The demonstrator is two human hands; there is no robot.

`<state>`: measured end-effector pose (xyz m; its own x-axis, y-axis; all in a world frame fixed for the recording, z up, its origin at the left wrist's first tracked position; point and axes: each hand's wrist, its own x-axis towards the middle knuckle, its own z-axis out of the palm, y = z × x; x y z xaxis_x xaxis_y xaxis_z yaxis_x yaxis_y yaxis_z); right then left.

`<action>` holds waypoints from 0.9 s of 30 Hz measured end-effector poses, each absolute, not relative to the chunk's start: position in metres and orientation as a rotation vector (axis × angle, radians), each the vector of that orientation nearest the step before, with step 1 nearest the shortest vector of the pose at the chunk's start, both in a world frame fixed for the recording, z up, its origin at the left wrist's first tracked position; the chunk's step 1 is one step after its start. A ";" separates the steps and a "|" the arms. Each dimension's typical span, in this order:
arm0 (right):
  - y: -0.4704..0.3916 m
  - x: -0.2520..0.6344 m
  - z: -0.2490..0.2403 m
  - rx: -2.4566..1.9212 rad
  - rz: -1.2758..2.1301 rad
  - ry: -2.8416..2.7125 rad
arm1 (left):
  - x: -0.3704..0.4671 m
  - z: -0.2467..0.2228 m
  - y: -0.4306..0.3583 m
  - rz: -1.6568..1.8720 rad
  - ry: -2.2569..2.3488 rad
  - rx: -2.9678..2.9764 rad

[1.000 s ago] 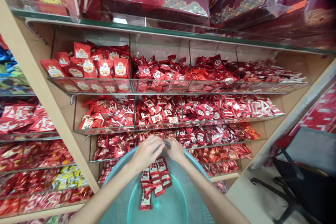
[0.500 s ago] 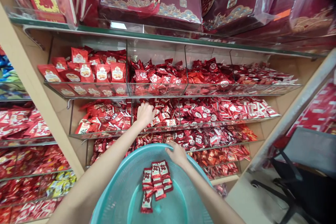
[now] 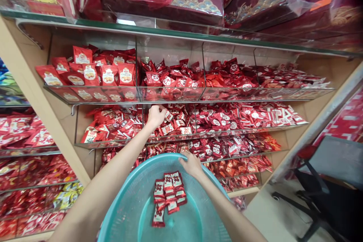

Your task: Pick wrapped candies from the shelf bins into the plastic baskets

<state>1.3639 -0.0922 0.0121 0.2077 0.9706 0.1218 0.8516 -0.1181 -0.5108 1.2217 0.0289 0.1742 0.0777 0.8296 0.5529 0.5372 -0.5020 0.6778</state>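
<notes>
My left hand (image 3: 156,115) reaches into a bin on the second shelf, its fingers curled closed among small red-and-white wrapped sweets (image 3: 168,129). One wrapped packet shows right beside the fingertips; whether they grip it is hidden. With thumb inside and fingers over the far rim, my right hand (image 3: 191,164) holds a teal plastic basket (image 3: 120,206). Several red-and-white packets (image 3: 170,191) lie in a small cluster on the basket's bottom.
Clear-fronted shelves of red packets (image 3: 121,73) stretch across ahead. Above them, a glass shelf edge (image 3: 176,34) carries maroon gift bags (image 3: 181,0). A wooden upright (image 3: 42,117) divides off more shelves at left. A black chair (image 3: 326,196) stands at lower right.
My left hand has shifted slightly up and left within the bin, uncovering more packets beside it. The right hand keeps its hold on the rim. The view has tilted slightly.
</notes>
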 end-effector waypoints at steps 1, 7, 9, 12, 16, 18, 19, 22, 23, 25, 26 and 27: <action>-0.092 1.363 0.012 -2.012 0.329 -1.690 | 1.220 0.174 0.030 1.442 1.335 2.040; -0.087 1.359 0.018 -1.989 0.325 -1.709 | 1.212 0.169 0.010 1.599 0.991 1.655; -0.086 1.357 0.018 -1.990 0.317 -1.709 | 1.209 0.167 -0.007 1.539 0.842 1.511; -0.085 1.356 0.016 -2.000 0.312 -1.706 | 1.199 0.161 -0.034 1.411 0.801 1.404; -0.085 1.358 0.016 -2.004 0.289 -1.711 | 1.181 0.137 -0.065 1.152 0.798 1.257; -0.087 1.358 0.018 -2.025 0.294 -1.723 | 1.172 0.117 -0.076 1.024 0.798 1.174; -0.088 1.358 0.019 -2.033 0.295 -1.733 | 1.167 0.107 -0.081 0.974 0.805 1.139; -0.090 1.357 0.020 -2.027 0.284 -1.757 | 1.157 0.075 -0.092 0.860 0.844 1.035; -0.091 1.356 0.021 -2.024 0.283 -1.757 | 1.154 0.066 -0.094 0.825 0.855 1.005; -0.091 1.355 0.020 -2.022 0.289 -1.754 | 1.148 0.053 -0.097 0.769 0.858 0.966; -0.091 1.354 0.020 -2.023 0.294 -1.756 | 1.146 0.048 -0.097 0.749 0.849 0.962; -0.091 1.354 0.020 -2.022 0.296 -1.758 | 1.144 0.044 -0.098 0.730 0.833 0.974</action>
<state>1.3537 -0.0914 0.0202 0.1680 0.9778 0.1251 0.8831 -0.0929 -0.4599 1.1444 -0.0976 0.0442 0.4901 0.8297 -0.2671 -0.1552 0.3847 0.9099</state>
